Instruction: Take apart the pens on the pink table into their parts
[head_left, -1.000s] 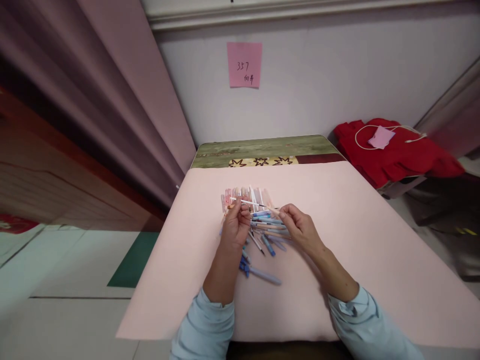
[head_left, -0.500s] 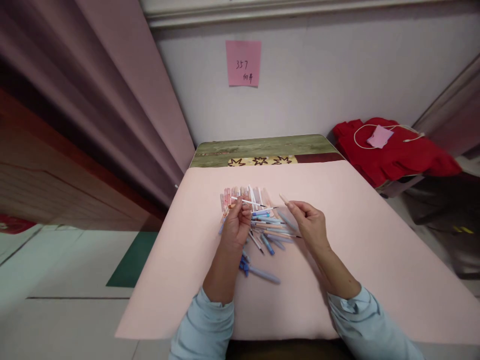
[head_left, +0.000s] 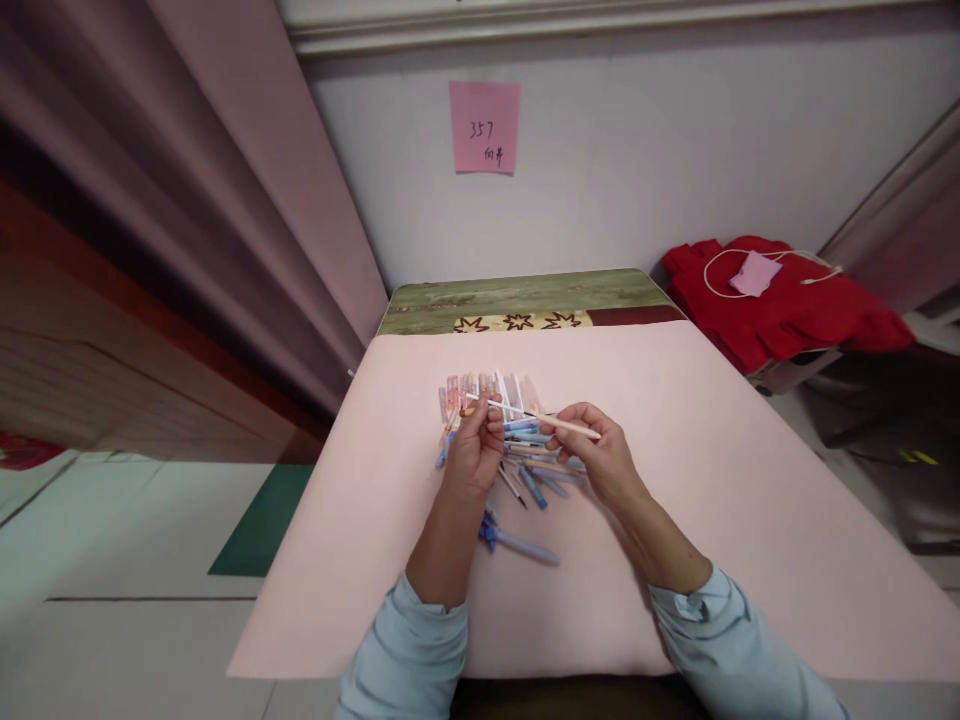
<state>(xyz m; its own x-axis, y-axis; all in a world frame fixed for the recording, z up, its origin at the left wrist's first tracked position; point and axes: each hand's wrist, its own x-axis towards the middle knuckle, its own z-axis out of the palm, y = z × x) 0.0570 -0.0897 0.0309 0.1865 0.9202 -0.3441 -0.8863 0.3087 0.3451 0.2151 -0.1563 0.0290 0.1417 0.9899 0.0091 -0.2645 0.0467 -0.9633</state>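
Between the fingers of my left hand (head_left: 476, 455) is a thin white pen refill (head_left: 510, 406), its dark tip pointing right. My right hand (head_left: 604, 455) pinches a cream pen barrel (head_left: 574, 428), whose left end is close to the refill's tip; whether they touch I cannot tell. Beneath both hands lies a pile of loose pen parts, among them a blue pen piece (head_left: 534, 488) and a dark-tipped refill (head_left: 513, 487). Several pale and pink barrels (head_left: 453, 388) lie side by side behind my left hand. A long lilac pen piece (head_left: 529, 548) rests nearer to me.
A pale pink sheet (head_left: 337, 560) covers most of the table, with its green patterned top (head_left: 525, 290) showing at the back. On the wall is a pink note (head_left: 484, 128). Red cloth (head_left: 795, 320) with a white cable lies at right; a curtain (head_left: 247, 180) hangs at left.
My right hand has moved slightly left and turned the cream barrel, bringing one end near the refill's tip. My left hand has stayed almost in place with the refill.
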